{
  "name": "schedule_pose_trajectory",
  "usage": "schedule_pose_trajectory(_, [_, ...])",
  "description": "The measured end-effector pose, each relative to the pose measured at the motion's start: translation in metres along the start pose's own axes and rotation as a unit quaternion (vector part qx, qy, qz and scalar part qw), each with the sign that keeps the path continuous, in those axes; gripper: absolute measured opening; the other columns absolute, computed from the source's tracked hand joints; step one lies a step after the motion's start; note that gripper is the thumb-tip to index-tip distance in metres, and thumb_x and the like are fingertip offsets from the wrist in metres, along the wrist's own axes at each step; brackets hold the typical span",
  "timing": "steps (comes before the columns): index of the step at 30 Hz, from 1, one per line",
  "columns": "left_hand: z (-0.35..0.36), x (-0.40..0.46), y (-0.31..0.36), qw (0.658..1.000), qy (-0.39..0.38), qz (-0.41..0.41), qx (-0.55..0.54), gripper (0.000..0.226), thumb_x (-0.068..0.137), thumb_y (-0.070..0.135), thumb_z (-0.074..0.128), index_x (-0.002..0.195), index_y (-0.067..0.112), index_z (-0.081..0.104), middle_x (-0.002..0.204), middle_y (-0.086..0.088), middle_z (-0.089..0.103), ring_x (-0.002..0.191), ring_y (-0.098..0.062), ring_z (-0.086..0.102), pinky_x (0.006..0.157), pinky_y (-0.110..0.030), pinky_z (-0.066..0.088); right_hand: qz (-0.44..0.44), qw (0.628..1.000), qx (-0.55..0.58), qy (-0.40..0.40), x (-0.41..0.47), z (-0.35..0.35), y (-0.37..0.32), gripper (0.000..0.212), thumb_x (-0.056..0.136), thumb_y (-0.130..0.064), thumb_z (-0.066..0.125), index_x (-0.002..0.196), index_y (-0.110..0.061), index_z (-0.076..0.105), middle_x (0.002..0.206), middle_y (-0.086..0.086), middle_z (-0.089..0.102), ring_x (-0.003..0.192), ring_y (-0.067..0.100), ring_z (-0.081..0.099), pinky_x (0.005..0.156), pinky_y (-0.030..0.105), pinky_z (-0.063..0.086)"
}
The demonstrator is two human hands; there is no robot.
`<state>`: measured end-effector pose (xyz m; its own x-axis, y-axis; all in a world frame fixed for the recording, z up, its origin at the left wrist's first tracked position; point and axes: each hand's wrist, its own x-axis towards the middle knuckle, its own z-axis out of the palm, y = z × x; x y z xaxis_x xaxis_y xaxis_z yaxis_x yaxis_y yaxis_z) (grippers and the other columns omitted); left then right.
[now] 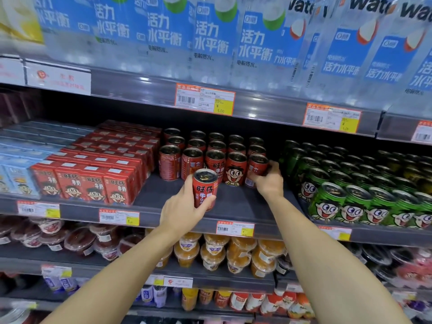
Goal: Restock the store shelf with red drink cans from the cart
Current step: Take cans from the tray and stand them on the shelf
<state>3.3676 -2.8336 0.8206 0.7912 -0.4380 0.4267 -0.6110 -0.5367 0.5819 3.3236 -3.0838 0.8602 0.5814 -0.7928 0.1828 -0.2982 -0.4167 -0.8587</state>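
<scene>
Two hands — left hand (184, 206) fingers grip one red can (204, 189); right hand (268, 181) fingers grip shelved can (256, 170).

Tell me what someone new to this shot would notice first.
Probably the red can gripped in the left hand, held upright just in front of the middle shelf. Next, the right hand curled around the rightmost front can of the red can rows. Flanking these are red cartons on the left and green cans on the right.

Glossy printed metal cans (205, 189) with shiny silver tops; matt dark shelf (233, 204); glossy paper cartons (93, 181); clear plastic bottles (210, 43).
</scene>
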Motion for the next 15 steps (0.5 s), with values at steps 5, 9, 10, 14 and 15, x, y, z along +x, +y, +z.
schedule_pose_trajectory(5, [-0.007,0.001,0.004,0.999,-0.032,-0.014,-0.029,0.077,0.086,0.069,0.049,0.146,0.033,0.018,0.133,0.003,0.058,0.111,-0.026,0.061,0.088,-0.045,0.051,0.013,0.996,-0.055,-0.072,-0.014,-0.017,-0.011,0.068,0.083,-0.036,0.078,0.139,-0.016,0.045,0.130,0.012,0.062,0.120,0.034,0.058,0.093,0.035,0.045])
schedule_pose_trajectory(9, [-0.011,0.000,0.005,0.998,-0.046,-0.024,-0.039,0.078,0.084,0.072,0.048,0.145,0.036,0.017,0.131,0.005,0.059,0.110,-0.024,0.062,0.088,-0.046,0.051,0.008,0.986,-0.118,-0.113,-0.045,-0.015,-0.013,0.064,0.087,-0.043,0.071,0.138,-0.013,0.046,0.136,0.012,0.057,0.125,0.034,0.054,0.100,0.036,0.044])
schedule_pose_trajectory(10, [-0.011,0.000,0.006,0.998,-0.048,-0.025,-0.039,0.078,0.083,0.072,0.048,0.146,0.036,0.017,0.131,0.005,0.059,0.110,-0.024,0.062,0.088,-0.046,0.051,0.004,0.983,-0.135,-0.127,-0.054,-0.012,-0.013,0.067,0.087,-0.049,0.068,0.140,-0.014,0.045,0.140,0.011,0.054,0.127,0.033,0.052,0.103,0.038,0.044])
schedule_pose_trajectory(14, [-0.014,0.000,0.007,0.997,-0.049,-0.024,-0.048,0.079,0.084,0.069,0.052,0.146,0.036,0.017,0.133,0.005,0.058,0.113,-0.023,0.060,0.089,-0.045,0.051,-0.045,0.942,-0.262,-0.206,-0.094,-0.001,-0.016,0.079,0.093,-0.062,0.050,0.150,-0.009,0.035,0.152,0.013,0.039,0.138,0.033,0.039,0.110,0.043,0.040])
schedule_pose_trajectory(15, [-0.014,0.000,0.007,0.997,-0.050,-0.024,-0.049,0.080,0.084,0.068,0.052,0.147,0.036,0.017,0.134,0.005,0.058,0.114,-0.023,0.060,0.090,-0.044,0.051,-0.072,0.925,-0.297,-0.224,-0.104,0.001,-0.017,0.080,0.095,-0.063,0.046,0.152,-0.008,0.032,0.155,0.014,0.035,0.142,0.032,0.034,0.113,0.043,0.035])
